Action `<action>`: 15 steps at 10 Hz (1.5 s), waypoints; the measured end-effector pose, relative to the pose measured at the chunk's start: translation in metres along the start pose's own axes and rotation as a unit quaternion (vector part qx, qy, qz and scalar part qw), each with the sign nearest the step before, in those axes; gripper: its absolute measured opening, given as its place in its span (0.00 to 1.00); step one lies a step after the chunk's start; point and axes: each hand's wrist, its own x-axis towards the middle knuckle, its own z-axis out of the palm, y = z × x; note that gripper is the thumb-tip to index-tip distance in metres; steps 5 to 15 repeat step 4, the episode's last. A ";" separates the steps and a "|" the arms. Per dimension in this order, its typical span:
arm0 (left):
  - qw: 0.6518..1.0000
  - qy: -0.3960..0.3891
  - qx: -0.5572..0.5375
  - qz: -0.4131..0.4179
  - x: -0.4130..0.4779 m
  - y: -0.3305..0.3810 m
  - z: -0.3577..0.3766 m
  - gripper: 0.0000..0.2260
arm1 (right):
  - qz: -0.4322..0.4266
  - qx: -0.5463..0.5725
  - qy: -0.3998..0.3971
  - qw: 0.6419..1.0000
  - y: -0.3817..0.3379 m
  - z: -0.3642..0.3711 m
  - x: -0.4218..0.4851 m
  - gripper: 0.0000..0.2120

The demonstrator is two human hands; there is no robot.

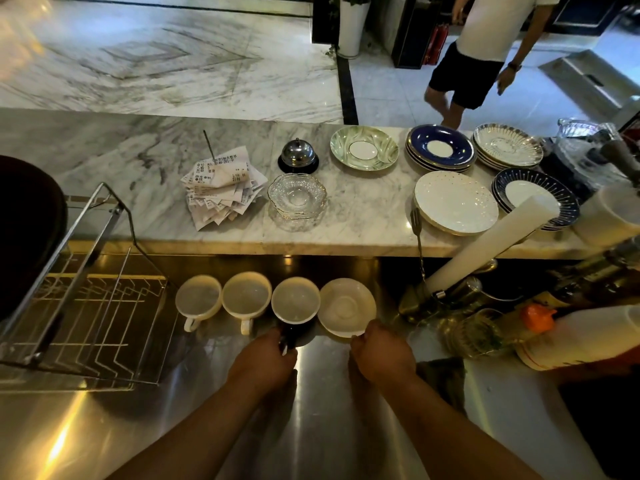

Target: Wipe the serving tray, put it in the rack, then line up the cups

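Note:
Three cups stand in a row on the steel worktop: a white cup [198,299], a second white cup [246,296], and a dark cup with a white inside [295,301]. My left hand [265,355] grips the dark cup's handle. Right of it lies a white saucer [346,306], its near rim pinched by my right hand [381,355]. The black round serving tray [27,233] stands on edge in the wire rack [86,299] at the left.
A marble counter [363,209] behind holds a spike of receipts [221,188], a call bell [298,155], a glass dish [297,197] and several stacks of plates. Bottles, jars and a white roll [491,244] crowd the right. A person [485,53] stands beyond the counter.

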 end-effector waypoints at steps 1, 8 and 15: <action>1.000 0.007 0.015 0.016 -0.007 0.001 -0.004 0.22 | -0.035 -0.057 0.013 0.998 0.000 -0.001 -0.010 0.20; 0.999 0.007 0.046 -0.007 -0.036 -0.010 -0.022 0.28 | -0.053 -0.033 0.042 0.997 -0.013 -0.016 -0.045 0.25; 0.999 0.007 0.046 -0.007 -0.036 -0.010 -0.022 0.28 | -0.053 -0.033 0.042 0.997 -0.013 -0.016 -0.045 0.25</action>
